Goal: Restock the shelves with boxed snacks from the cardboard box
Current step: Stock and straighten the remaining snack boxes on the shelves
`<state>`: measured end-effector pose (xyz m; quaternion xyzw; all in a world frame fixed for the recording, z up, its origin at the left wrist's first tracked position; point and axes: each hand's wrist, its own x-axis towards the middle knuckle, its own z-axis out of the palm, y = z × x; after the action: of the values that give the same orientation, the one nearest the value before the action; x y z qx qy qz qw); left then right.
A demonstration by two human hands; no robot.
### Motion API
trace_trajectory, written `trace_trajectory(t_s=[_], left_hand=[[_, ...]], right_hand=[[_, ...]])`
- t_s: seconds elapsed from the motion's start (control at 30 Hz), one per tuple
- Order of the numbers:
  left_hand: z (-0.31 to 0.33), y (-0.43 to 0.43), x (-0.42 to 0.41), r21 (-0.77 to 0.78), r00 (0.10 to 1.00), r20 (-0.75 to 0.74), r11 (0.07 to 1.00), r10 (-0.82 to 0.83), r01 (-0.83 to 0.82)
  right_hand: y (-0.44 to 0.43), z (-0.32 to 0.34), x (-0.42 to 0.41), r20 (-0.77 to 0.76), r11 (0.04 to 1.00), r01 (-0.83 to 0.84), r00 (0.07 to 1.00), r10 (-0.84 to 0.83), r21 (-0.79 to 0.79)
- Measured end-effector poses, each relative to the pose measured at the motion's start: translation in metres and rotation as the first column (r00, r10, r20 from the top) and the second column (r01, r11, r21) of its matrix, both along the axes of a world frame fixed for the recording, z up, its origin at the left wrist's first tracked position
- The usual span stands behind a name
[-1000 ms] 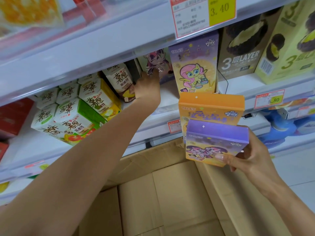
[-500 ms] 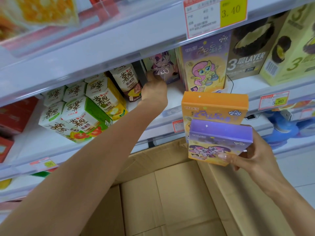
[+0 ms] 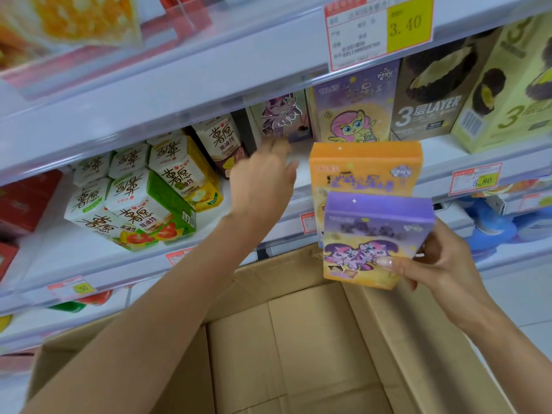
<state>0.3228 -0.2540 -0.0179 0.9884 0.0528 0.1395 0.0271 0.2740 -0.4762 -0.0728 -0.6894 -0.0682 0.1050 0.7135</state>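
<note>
Purple box (image 3: 377,234) with orange box (image 3: 364,168) right behind it, both pinched at the lower right corner by right hand (image 3: 442,264), thumb across the front, fingers behind; held over cardboard box (image 3: 298,348), just in front of shelf (image 3: 442,150). Probably light, thin stiff card, smooth enough to slide apart, corners easily dented; best gripped across the narrow sides near the middle. Upright, long axis near vertical, printed fronts facing out, tops up. Left hand (image 3: 263,186) slack and empty, fingers loose, at the shelf front just below a standing pony box (image 3: 280,118).
</note>
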Motion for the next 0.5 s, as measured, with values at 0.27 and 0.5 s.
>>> trace_trajectory(t_s=[0.27,0.5], left_hand=[[-0.019,0.005,-0.054,-0.913,0.861,-0.238,0.407,-0.449,-0.040],[-0.014,0.025,-0.061,-0.891,0.994,-0.072,0.453,-0.079,-0.028]], right_hand=[[0.014,-0.004,0.017,-0.097,0.987,-0.038,0.994,0.054,0.153],[0.025,-0.003,0.036,0.014,0.995,-0.093,0.996,0.094,-0.024]])
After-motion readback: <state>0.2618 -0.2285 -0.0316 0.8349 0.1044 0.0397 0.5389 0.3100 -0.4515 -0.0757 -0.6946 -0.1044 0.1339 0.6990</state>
